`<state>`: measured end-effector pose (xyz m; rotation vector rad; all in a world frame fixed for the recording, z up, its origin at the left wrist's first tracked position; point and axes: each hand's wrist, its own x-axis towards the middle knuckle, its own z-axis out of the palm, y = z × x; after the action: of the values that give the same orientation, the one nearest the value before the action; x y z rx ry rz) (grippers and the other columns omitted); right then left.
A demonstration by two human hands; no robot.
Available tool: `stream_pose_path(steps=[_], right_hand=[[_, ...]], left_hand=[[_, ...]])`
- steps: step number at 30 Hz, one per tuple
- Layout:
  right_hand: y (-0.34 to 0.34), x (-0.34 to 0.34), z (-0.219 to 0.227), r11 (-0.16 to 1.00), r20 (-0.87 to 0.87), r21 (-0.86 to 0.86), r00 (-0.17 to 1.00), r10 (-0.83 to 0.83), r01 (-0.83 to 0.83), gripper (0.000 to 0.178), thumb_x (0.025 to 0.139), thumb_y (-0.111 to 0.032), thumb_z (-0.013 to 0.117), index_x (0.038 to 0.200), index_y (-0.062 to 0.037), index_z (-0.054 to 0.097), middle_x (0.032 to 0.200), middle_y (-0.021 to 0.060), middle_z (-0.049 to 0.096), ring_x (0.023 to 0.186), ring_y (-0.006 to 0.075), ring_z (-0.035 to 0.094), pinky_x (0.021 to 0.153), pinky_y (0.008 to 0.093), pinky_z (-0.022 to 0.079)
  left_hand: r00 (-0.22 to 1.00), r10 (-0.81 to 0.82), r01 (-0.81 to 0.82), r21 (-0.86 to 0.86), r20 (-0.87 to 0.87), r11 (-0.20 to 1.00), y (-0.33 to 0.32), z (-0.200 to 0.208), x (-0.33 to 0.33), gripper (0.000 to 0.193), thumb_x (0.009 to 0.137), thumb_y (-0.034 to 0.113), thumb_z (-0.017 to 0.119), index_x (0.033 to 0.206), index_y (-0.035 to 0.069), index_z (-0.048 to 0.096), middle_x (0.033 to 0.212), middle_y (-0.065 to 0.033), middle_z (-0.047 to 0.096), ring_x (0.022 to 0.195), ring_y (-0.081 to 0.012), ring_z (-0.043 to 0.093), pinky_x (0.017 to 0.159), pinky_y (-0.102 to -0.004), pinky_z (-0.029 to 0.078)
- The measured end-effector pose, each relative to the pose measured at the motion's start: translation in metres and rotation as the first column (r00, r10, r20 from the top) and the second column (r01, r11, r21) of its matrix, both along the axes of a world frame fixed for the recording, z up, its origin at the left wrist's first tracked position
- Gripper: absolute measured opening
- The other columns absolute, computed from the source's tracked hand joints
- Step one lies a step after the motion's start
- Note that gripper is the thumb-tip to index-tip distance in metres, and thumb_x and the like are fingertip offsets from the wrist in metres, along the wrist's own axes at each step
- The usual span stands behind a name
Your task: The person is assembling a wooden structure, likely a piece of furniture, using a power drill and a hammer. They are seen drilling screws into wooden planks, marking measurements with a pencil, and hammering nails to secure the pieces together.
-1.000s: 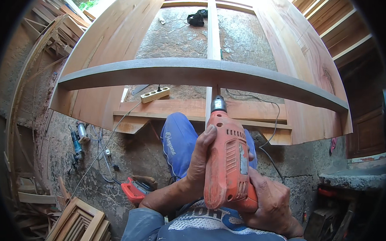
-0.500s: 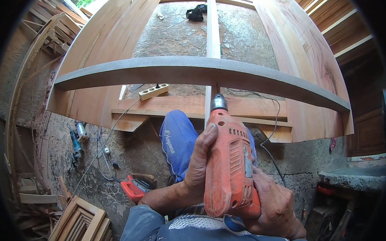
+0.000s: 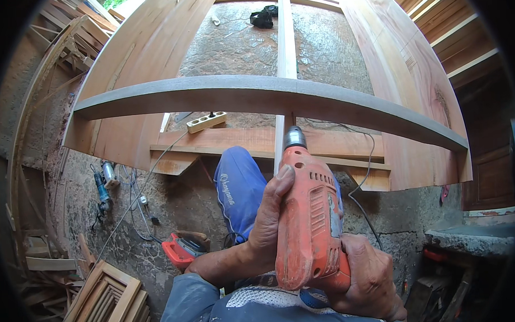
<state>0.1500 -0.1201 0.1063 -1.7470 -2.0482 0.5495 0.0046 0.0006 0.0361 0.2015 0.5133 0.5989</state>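
A red power drill (image 3: 307, 216) points away from me, its metal chuck against or very near the underside of a wooden crossbar (image 3: 255, 93). The bit is hard to see there. My left hand (image 3: 270, 209) is closed round the left side of the drill body, thumb on top. Round the grip at the drill's back right, my right hand (image 3: 368, 276) is closed; its fingertips are partly hidden. The crossbar joins two broad wooden side panels (image 3: 146, 57), and a pale centre strip (image 3: 285, 41) runs away from it.
A yellowish power strip (image 3: 206, 122) lies beyond my knee, with cables trailing over the floor. To the left are a blue-handled power tool (image 3: 101, 189), a red power tool (image 3: 178, 252) and stacked wooden frames (image 3: 112, 296). A concrete ledge (image 3: 470, 241) stands at the right.
The drill and both hands have shifted very slightly to the right in the picture. My hold on the drill is the same.
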Motion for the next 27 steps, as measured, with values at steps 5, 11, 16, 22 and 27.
stream_pose_path(steps=[5,11,16,22,27], right_hand=[[0.002,-0.001,0.001,0.999,-0.002,0.032,1.0,0.024,-0.024,0.07,0.077,-0.035,0.087,0.123,0.0064,0.054,0.103,0.0231,0.065,0.085,0.0394,0.071,0.073,0.0433,0.059],[0.006,-0.002,0.003,1.0,-0.015,0.006,1.0,0.024,-0.024,0.083,0.075,-0.034,0.087,0.131,0.0144,0.048,0.113,0.033,0.063,0.094,0.0425,0.071,0.077,0.0452,0.059],[0.006,-0.004,0.009,1.0,0.079,0.004,0.997,0.026,-0.027,0.08,0.074,-0.036,0.088,0.126,0.0125,0.052,0.107,0.0287,0.065,0.089,0.0399,0.072,0.073,0.0433,0.059],[0.008,-0.006,0.011,0.999,0.101,-0.01,0.994,0.043,-0.042,0.078,0.072,-0.04,0.089,0.121,0.0104,0.054,0.1,0.0248,0.066,0.083,0.0375,0.071,0.07,0.0422,0.058],[0.009,-0.012,0.013,0.996,0.096,-0.085,0.995,0.021,-0.013,0.075,0.07,-0.046,0.09,0.112,0.005,0.057,0.089,0.017,0.064,0.072,0.0334,0.069,0.065,0.0419,0.057]], left_hand=[[1.0,0.011,-0.011,-0.017,0.009,1.0,0.0,-0.001,-0.002,0.086,0.09,0.072,0.055,0.136,0.0,0.048,0.107,-0.0187,0.064,0.1,-0.031,0.069,0.091,-0.0435,0.06],[0.986,0.01,0.007,-0.103,0.169,0.995,0.002,-0.007,-0.004,0.085,0.09,0.072,0.054,0.135,-0.001,0.05,0.106,-0.0213,0.064,0.098,-0.0347,0.069,0.092,-0.0478,0.058],[0.969,-0.014,0.037,-0.09,0.247,0.995,0.004,-0.012,-0.004,0.086,0.089,0.072,0.054,0.134,-0.001,0.051,0.106,-0.0229,0.064,0.099,-0.0361,0.068,0.093,-0.0491,0.057],[0.966,-0.011,0.034,-0.084,0.259,0.996,0.004,-0.01,-0.003,0.077,0.092,0.068,0.054,0.13,0.001,0.049,0.103,-0.0192,0.063,0.095,-0.0309,0.069,0.086,-0.0442,0.06],[0.96,-0.006,0.025,-0.063,0.28,0.998,0.004,-0.011,-0.003,0.072,0.094,0.067,0.053,0.128,0.003,0.048,0.102,-0.0165,0.063,0.094,-0.0266,0.069,0.082,-0.0414,0.061]])
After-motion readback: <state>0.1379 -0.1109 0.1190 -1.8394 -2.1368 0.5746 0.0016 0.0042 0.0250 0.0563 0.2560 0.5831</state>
